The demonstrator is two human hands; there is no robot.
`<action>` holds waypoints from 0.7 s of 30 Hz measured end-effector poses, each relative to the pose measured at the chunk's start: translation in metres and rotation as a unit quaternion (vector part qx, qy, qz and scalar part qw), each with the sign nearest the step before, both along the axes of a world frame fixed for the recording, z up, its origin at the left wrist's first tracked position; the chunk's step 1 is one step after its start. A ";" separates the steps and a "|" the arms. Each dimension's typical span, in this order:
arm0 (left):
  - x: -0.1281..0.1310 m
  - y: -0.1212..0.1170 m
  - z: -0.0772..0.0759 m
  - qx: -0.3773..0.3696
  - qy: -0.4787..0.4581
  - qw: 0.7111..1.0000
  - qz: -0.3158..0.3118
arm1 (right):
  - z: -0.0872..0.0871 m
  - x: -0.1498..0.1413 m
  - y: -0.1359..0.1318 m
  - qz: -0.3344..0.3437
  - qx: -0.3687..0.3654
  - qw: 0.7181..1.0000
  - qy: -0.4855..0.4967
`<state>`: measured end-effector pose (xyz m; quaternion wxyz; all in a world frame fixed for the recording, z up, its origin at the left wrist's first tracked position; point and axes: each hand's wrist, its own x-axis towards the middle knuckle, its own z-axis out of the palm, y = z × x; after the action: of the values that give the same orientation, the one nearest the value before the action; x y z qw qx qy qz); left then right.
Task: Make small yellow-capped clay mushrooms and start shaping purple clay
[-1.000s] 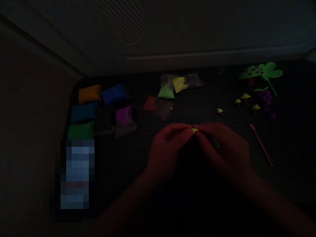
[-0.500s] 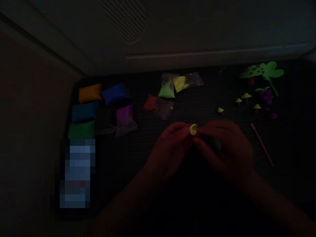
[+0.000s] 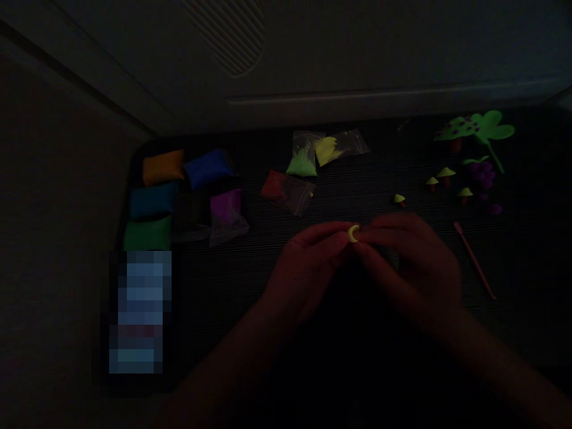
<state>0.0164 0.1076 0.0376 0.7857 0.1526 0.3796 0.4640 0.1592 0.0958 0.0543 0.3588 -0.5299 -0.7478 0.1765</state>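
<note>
Working at a dark table [image 3: 223,333], laid out around a red bag [image 3: 273,186]. Shaping, apparently, to the right of the bag and nearer the wearer: gripping with left hand [image 3: 306,259] in a thumb-and-finger pinch, pressing with right hand [image 3: 415,265] by the fingertips. Impossible to read anything on the pixelated panel [image 3: 140,310], left of the bag and nearer the wearer. Likewise hard to make out any brand or label on the blue packet [image 3: 208,168], left of the bag, or on the bag itself. Held between the fingertips: a crescent-like bit of yellow clay [image 3: 353,233]. Calling next, probably, for steady left support and light, even right-hand pressure, without flattening the curve.
</note>
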 end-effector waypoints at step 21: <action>0.001 -0.008 0.008 0.144 0.241 0.956 0.079 | 0.003 0.000 0.001 0.009 -0.068 0.995 0.076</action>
<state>0.0176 0.0998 0.0457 0.6010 0.3412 0.4980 0.5239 0.1591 0.0968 0.0576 0.3763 -0.5310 -0.7097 0.2698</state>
